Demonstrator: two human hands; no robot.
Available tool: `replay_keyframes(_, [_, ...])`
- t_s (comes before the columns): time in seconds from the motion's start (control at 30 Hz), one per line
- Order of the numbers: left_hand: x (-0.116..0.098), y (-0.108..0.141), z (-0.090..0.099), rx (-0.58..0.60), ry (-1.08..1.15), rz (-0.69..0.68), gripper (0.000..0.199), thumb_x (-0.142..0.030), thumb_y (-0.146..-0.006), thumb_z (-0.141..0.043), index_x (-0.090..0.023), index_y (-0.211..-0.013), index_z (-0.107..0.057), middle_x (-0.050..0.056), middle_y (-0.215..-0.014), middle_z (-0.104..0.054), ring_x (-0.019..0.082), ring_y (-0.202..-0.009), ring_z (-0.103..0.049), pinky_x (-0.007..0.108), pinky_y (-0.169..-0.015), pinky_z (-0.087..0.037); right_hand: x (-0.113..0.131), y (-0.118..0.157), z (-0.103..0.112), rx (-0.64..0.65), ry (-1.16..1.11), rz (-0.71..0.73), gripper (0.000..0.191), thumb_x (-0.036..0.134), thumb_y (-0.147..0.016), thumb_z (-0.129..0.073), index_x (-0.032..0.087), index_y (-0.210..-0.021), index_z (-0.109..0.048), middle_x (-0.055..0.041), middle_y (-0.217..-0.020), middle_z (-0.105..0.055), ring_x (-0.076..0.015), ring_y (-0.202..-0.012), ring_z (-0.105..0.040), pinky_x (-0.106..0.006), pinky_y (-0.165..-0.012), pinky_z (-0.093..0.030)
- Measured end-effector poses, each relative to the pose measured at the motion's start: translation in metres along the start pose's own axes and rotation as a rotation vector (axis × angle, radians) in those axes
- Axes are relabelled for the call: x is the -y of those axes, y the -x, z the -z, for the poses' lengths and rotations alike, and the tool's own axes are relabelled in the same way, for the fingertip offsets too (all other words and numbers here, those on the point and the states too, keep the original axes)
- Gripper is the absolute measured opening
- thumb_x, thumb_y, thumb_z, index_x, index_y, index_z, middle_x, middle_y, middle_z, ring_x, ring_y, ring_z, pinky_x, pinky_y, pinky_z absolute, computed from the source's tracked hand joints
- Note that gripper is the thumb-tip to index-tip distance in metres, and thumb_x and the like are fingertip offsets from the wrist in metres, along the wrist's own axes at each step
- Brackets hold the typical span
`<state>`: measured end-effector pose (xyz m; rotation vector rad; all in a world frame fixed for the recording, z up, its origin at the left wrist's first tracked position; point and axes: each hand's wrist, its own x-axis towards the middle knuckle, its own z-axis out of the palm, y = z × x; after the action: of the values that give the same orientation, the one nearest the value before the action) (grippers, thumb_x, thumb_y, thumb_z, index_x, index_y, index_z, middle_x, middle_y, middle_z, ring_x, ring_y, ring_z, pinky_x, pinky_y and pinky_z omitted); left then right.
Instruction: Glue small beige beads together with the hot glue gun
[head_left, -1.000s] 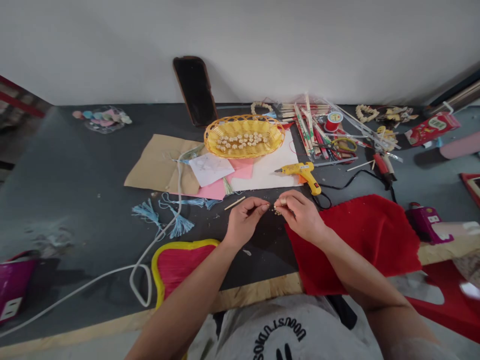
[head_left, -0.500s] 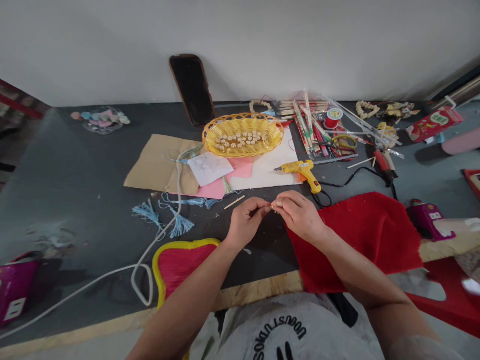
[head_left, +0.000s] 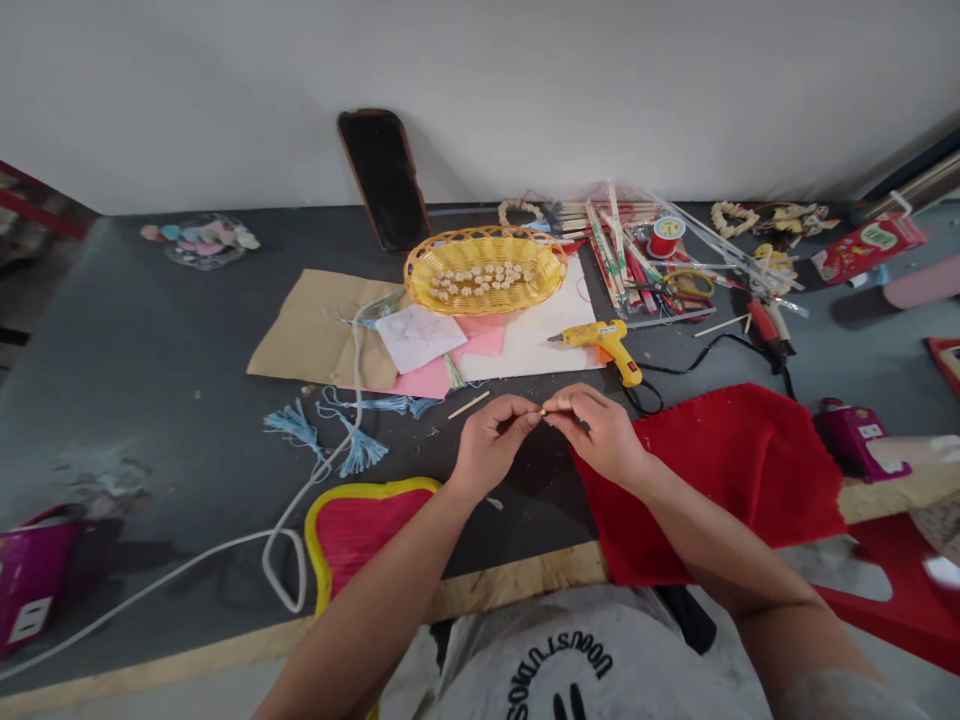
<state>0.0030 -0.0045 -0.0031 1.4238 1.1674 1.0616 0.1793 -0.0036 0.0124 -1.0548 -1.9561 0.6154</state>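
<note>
One tiny pale bit sits pinched by the left hand and the right hand, over the dark tabletop, near the yellow glue gun. Each grip should be soft and steady, with slow, little moves, so it won't drop.

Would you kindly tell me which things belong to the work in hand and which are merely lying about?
Work in hand:
small pale piece between left hand and right hand
pale pieces in yellow basket, probably
yellow glue gun, possibly

Apparently lying about:
phone
blue tassels
red cloth
red thread spool
</note>
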Motion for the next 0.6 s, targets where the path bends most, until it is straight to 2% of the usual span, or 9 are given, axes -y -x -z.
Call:
replay_keyframes(0.17, [-0.0003, 0.001, -0.0008, 0.024, -0.03, -0.037, 0.012, -0.026, -0.084, -0.062, -0.018, -0.077, -0.068, 0.003, -0.077, -0.069, 0.015, -0.072, -0.063, 0.026, -0.067, -0.049, -0.0011, 0.0002, 0.0004, 0.005, 0.065, 0.055, 0.011, 0.018, -0.093, -0.054, 0.019, -0.09, -0.064, -0.0077, -0.087, -0.069, -0.0157, -0.084, -0.067, -0.028, -0.077, -0.058])
replay_keyframes(0.4, [-0.0018, 0.0008, -0.0006, 0.017, -0.043, -0.02, 0.012, -0.026, -0.083, -0.062, -0.018, -0.077, -0.068, 0.003, -0.077, -0.069, 0.015, -0.072, -0.063, 0.026, -0.067, -0.05, -0.0036, 0.0012, 0.0009, -0.009, 0.159, 0.114, 0.012, 0.018, -0.093, -0.054, 0.018, -0.089, -0.065, -0.0077, -0.086, -0.07, -0.0167, -0.082, -0.068, -0.029, -0.075, -0.058])
replay_keyframes(0.6, [-0.0023, 0.0005, -0.0002, 0.015, -0.055, -0.021, 0.01, -0.023, -0.082, -0.063, -0.018, -0.076, -0.068, 0.003, -0.076, -0.069, 0.015, -0.071, -0.063, 0.026, -0.067, -0.05, -0.0044, 0.002, -0.001, -0.01, 0.164, 0.113, 0.011, 0.018, -0.093, -0.055, 0.018, -0.089, -0.065, -0.0071, -0.085, -0.071, -0.0162, -0.083, -0.068, -0.028, -0.076, -0.059])
